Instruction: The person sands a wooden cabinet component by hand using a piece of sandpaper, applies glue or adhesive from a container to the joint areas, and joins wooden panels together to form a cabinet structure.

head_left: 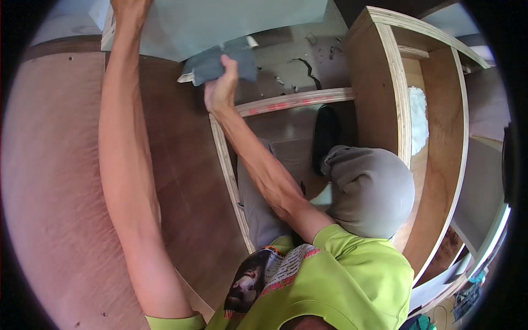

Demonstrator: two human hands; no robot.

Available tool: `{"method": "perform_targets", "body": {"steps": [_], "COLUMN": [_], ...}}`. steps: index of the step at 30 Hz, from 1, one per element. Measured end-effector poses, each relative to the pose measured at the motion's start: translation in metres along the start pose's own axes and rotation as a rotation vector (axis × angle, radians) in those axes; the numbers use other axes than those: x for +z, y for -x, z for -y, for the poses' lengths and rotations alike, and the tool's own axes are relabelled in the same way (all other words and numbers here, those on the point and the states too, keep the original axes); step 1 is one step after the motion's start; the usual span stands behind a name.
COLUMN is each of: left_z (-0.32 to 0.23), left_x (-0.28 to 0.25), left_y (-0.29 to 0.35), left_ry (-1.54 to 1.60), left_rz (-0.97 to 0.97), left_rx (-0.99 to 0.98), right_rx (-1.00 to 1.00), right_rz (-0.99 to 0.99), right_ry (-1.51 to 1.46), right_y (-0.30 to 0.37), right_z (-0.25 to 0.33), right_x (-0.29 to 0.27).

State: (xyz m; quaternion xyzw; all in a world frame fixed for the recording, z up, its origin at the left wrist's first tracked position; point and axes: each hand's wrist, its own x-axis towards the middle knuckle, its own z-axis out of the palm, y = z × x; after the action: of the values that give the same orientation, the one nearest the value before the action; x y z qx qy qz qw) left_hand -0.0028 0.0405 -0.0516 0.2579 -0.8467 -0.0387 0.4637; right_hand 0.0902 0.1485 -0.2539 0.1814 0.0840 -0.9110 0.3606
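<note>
My right hand (pixel 223 88) is closed on a dark grey pad (pixel 242 58) that looks like folded cloth, with pale bits at its ends. Its thumb lies over the pad. The pad sits right by the lower edge of a pale grey-blue panel (pixel 231 25). At the upper left my left arm stretches far forward. My left hand (pixel 131 8) is at the panel's left end, and its fingers are cut off by the top of the picture, so I cannot see whether they hold anything.
A plywood frame edge (pixel 297 100) runs in front of my knees. To the right stands an open plywood cabinet (pixel 390 82) with a white patch (pixel 419 121) inside. Dark scraps (pixel 311 71) lie on the grey surface beyond. A large reddish-brown board (pixel 55 181) fills the left.
</note>
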Motion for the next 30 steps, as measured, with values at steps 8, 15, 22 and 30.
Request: {"method": "perform_targets", "body": {"steps": [8, 15, 22, 30], "left_z": [0.002, 0.005, -0.012, 0.012], "left_x": [-0.001, -0.003, 0.000, 0.003], "left_y": [-0.003, -0.002, -0.001, -0.006], "left_ry": [-0.053, -0.048, -0.033, -0.061], "left_rz": [0.015, 0.004, 0.042, -0.012], "left_rx": [0.019, 0.026, -0.074, 0.109], "right_rx": [-0.002, 0.030, -0.032, -0.105], "right_rz": [0.038, 0.082, 0.059, -0.068], "right_ry": [-0.013, 0.000, 0.005, 0.209], "right_y": [0.007, 0.002, -0.009, -0.009], "right_z": [0.008, 0.007, 0.010, 0.013], "right_x": [0.002, -0.004, -0.008, -0.007]}}
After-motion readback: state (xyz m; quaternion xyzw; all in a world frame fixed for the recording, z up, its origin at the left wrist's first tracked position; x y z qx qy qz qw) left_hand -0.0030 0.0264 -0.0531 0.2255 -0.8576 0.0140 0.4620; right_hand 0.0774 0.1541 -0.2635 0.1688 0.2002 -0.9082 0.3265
